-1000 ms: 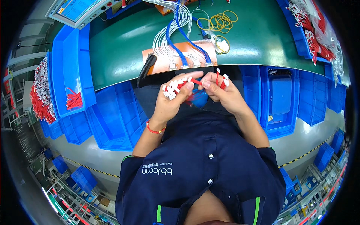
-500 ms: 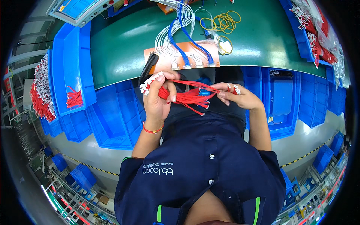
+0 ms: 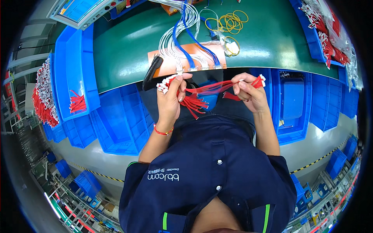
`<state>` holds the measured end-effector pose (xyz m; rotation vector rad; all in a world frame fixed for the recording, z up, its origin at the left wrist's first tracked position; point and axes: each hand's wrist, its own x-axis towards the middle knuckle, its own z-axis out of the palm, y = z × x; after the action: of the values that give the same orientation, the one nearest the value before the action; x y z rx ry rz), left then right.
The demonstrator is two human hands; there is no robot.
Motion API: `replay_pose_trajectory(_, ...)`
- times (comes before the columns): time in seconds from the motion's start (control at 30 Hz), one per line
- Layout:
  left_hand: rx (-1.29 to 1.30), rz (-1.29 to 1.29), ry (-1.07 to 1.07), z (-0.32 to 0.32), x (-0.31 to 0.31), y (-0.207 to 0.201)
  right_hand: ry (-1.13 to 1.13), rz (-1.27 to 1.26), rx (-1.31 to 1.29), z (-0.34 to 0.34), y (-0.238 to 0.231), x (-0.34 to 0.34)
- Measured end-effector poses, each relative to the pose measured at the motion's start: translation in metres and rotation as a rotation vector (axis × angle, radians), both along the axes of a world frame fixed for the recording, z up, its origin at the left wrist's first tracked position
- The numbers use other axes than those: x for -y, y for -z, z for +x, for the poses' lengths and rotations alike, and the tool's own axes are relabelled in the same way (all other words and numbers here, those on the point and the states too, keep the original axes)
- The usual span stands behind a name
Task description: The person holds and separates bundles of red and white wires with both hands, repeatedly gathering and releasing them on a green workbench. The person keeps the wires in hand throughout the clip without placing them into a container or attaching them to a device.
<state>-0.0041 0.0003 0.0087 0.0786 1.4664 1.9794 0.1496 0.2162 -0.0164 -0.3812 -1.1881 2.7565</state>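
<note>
My left hand (image 3: 169, 101) is closed round a bundle of red wires (image 3: 193, 104), whose white connectors bunch up above the thumb. The loose ends hang below its fingers. To the right, my right hand (image 3: 252, 95) grips a smaller bunch of red wires (image 3: 256, 82) with white connectors at its tip. A few blurred red wires (image 3: 211, 88) stretch between the two hands. Both hands are just in front of the table's near edge, over my lap.
On the green table (image 3: 272, 42) lies an orange board (image 3: 157, 58) with white and blue cables (image 3: 180, 42). Beside it are a black handle-like object (image 3: 152, 73) and yellow bands (image 3: 233, 23). Blue bins (image 3: 74, 50) with red wires flank the table; an instrument (image 3: 77, 11) stands far left.
My right hand has risen and now has a bunch of wires with connectors pointing up and right. My left hand has shifted slightly right, its bundle now hanging lower.
</note>
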Motion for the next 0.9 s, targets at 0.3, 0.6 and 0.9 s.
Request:
replay_pose_trajectory(0.3, -0.041, 0.026, -0.119, 0.009, -0.007, 0.006, -0.067, 0.394, 0.175, -0.024, -0.02, 0.026)
replay_pose_trajectory(0.6, -0.1, -0.04, 0.068, -0.008, 0.003, -0.002, 0.151, 0.458, 0.202, -0.043, -0.01, 0.037)
replay_pose_trajectory(0.9, -0.094, -0.054, 0.009, -0.002, 0.007, 0.004, 0.173, 0.43, 0.246, -0.042, -0.015, 0.038)
